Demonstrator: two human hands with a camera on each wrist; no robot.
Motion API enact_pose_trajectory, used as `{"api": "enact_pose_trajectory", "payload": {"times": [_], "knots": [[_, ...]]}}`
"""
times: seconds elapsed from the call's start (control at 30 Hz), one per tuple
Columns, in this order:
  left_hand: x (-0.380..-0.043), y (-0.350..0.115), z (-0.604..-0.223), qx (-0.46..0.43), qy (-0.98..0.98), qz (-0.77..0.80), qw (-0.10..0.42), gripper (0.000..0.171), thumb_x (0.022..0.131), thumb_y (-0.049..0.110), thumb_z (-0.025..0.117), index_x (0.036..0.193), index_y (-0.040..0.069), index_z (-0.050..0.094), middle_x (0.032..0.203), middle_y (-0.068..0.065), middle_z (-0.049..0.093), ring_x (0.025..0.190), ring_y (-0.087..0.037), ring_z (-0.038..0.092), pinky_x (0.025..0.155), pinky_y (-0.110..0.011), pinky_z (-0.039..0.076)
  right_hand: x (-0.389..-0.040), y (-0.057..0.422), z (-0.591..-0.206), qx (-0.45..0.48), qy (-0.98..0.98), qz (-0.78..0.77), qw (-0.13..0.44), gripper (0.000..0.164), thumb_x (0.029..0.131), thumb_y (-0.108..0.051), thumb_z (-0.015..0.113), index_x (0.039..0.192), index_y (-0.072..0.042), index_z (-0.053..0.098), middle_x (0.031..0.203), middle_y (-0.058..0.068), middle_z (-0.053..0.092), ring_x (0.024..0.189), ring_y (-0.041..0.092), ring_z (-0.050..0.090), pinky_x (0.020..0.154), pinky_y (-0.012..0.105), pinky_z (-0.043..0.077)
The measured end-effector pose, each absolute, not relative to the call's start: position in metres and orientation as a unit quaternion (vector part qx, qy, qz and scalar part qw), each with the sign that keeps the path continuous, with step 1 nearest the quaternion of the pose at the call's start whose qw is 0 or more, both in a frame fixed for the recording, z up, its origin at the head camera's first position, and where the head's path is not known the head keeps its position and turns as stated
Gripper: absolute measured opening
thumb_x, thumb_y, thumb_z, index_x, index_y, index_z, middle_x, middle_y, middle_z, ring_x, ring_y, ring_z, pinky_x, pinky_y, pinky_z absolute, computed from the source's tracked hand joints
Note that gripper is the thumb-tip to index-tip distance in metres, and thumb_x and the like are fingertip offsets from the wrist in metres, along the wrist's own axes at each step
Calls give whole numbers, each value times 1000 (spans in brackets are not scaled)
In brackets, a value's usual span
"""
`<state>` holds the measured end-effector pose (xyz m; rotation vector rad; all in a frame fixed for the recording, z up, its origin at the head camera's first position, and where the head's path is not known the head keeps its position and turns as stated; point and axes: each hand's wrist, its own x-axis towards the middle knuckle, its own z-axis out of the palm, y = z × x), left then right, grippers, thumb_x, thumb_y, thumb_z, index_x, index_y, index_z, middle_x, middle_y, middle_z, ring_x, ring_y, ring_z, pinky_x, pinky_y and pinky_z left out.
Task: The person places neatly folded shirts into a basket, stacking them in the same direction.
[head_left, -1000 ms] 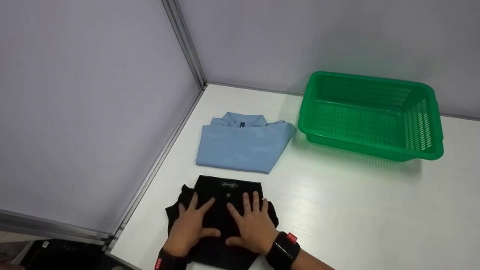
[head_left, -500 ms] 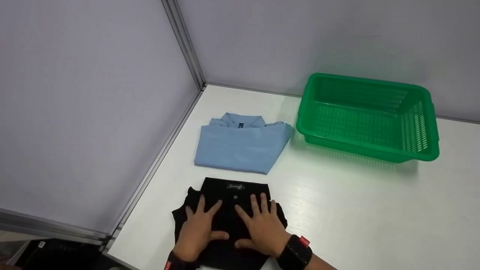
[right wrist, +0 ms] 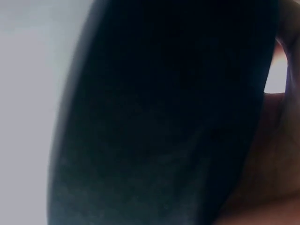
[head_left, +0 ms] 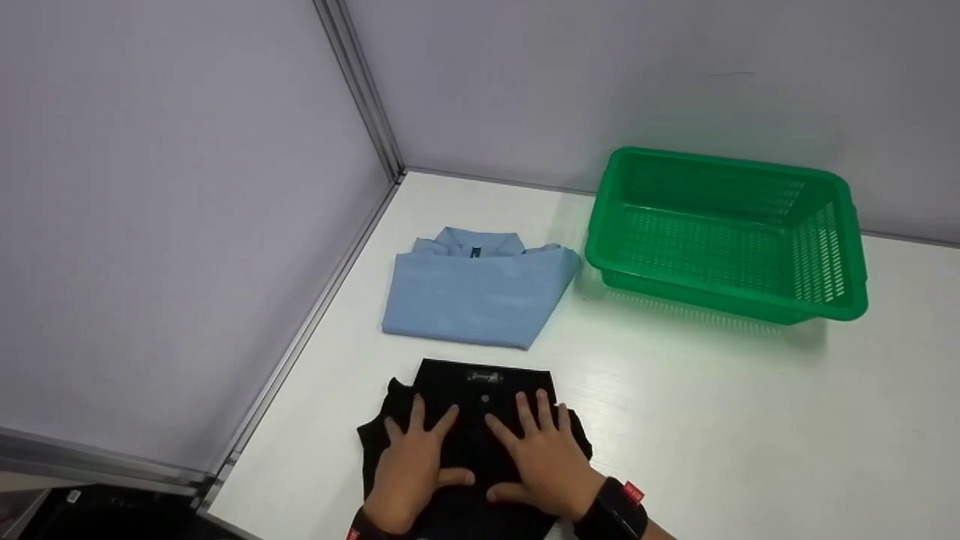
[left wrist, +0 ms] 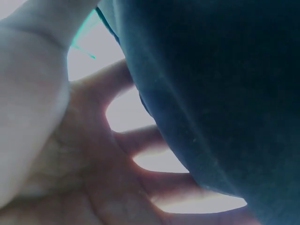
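Both hands, left (head_left: pixel 411 469) and right (head_left: pixel 541 459), are pressing the black garment (head_left: pixel 480 390) flat with spread fingers, just in front of the blue shirt (head_left: pixel 472 296). It looks like smoothing a fold; next calls for gripping an edge.

Garment label (head_left: pixel 484 376) seemingly too blurred

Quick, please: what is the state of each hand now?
Left hand: open, fingers spread flat on the black garment.
Right hand: open, pressing flat on the same garment.

White table (head_left: pixel 712 420) in corner; pale lilac panel walls (head_left: pixel 150 225); aluminium corner post (head_left: pixel 358 90).
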<state>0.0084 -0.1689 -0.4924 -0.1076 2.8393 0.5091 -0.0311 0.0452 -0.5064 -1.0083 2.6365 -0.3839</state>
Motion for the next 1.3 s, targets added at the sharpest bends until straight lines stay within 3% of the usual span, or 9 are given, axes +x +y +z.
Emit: {"api": "enact_pose_trajectory", "payload": {"times": [0.5, 1.3], "knots": [[9, -138, -494, -10, 981, 158, 112, 98, 70, 61, 88, 154, 22, 56, 164, -35, 35, 132, -76, 41, 70, -66, 61, -31, 78, -506, -331, 915, -180, 147, 95, 84, -71, 75, 160, -21, 49, 164, 37, 32, 152, 66, 24, 114, 82, 29], [3, -90, -496, 6, 983, 120, 140, 101, 69, 67, 86, 155, 28, 54, 165, -31, 35, 134, -71, 44, 64, -66, 61, -26, 129, -506, -302, 920, -211, 137, 97, 80, -70, 79, 158, -20, 52, 163, 38, 34, 149, 68, 26, 109, 86, 31]]}}
